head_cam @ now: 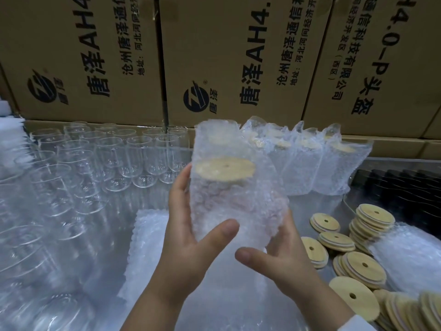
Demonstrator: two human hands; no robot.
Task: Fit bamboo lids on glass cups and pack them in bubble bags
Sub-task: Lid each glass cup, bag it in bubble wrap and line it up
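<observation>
At the middle of the view I hold up a bubble bag (pixel 229 187) with a glass cup inside; the cup's round bamboo lid (pixel 225 168) shows through the wrap. My left hand (pixel 191 225) grips the bag's left side with the thumb across its lower front. My right hand (pixel 276 249) holds the bag's lower right, fingers behind it and thumb in front. Loose bamboo lids (pixel 358 249) with centre holes lie piled at the right. Empty glass cups (pixel 100 158) stand in rows at the left.
Several packed bubble bags (pixel 310 163) stand in a row behind the held one. A stack of flat bubble bags (pixel 152 235) lies under my hands. Printed cardboard boxes (pixel 214 56) wall off the back. Black items (pixel 410 187) sit at the far right.
</observation>
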